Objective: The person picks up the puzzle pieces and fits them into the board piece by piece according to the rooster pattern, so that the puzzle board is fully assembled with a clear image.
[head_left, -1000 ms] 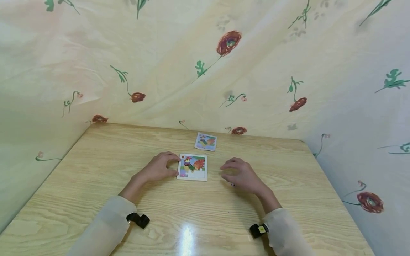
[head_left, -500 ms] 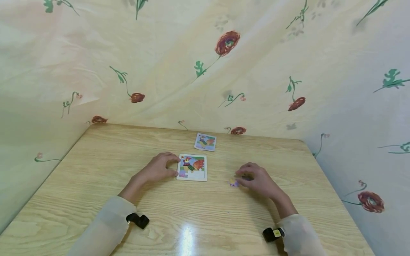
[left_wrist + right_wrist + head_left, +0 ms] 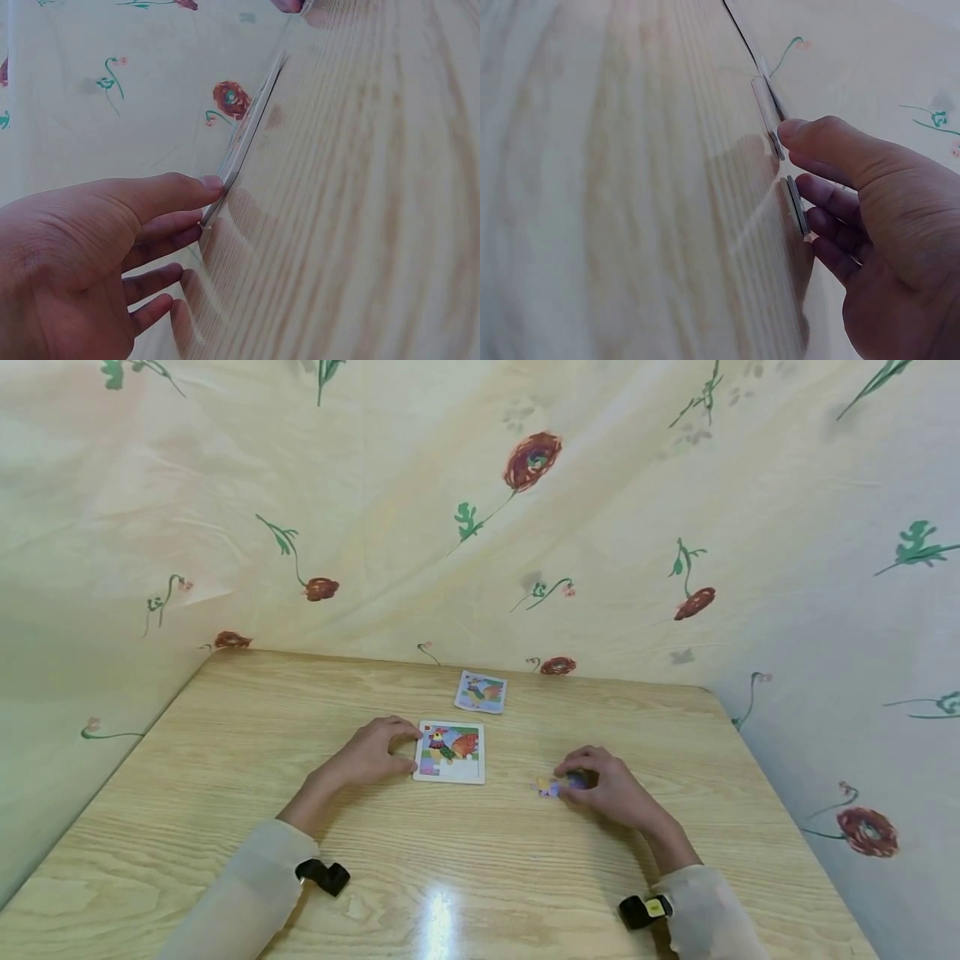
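A square jigsaw board (image 3: 461, 772) with a rooster picture and a white unfilled patch lies on the table. My left hand (image 3: 372, 752) holds its left edge, thumb and forefinger at separate spots; in the left wrist view the thumb tip (image 3: 213, 182) rests at the rim. To the right, my right hand (image 3: 611, 789) is low over several loose puzzle pieces (image 3: 546, 787), thumb and fingers apart around some of them. In the right wrist view a small stack of pieces (image 3: 795, 206) stands against the fingers, and another piece (image 3: 766, 112) lies near the thumb.
Behind the board lies a card (image 3: 481, 693) with the same rooster picture. The wooden table (image 3: 480, 852) meets a flowered cloth (image 3: 375, 527) at its back and sides. Each wrist wears a black camera strap.
My right hand has moved right and down from beside the board to the loose pieces, uncovering some of them. My left hand has stayed on the board's edge.
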`<action>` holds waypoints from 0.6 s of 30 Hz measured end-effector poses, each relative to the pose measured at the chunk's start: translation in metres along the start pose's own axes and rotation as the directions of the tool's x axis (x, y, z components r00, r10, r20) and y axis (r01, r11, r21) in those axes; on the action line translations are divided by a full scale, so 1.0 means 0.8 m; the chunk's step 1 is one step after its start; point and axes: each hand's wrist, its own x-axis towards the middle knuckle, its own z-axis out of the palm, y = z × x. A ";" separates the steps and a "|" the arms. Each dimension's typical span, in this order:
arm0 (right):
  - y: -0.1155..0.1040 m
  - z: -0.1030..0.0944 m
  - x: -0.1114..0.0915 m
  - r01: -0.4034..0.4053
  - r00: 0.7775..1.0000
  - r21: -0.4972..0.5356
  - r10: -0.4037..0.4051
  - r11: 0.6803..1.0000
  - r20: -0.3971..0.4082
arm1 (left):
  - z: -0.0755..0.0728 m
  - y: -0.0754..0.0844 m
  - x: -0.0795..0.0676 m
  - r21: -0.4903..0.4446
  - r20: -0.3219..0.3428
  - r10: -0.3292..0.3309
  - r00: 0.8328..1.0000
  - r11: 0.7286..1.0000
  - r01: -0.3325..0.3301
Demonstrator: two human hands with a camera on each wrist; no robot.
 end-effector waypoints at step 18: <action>-0.001 0.007 0.001 -0.021 1.000 -0.001 0.021 1.000 0.009 | 0.001 -0.005 0.002 0.000 -0.002 -0.002 1.000 1.000 0.002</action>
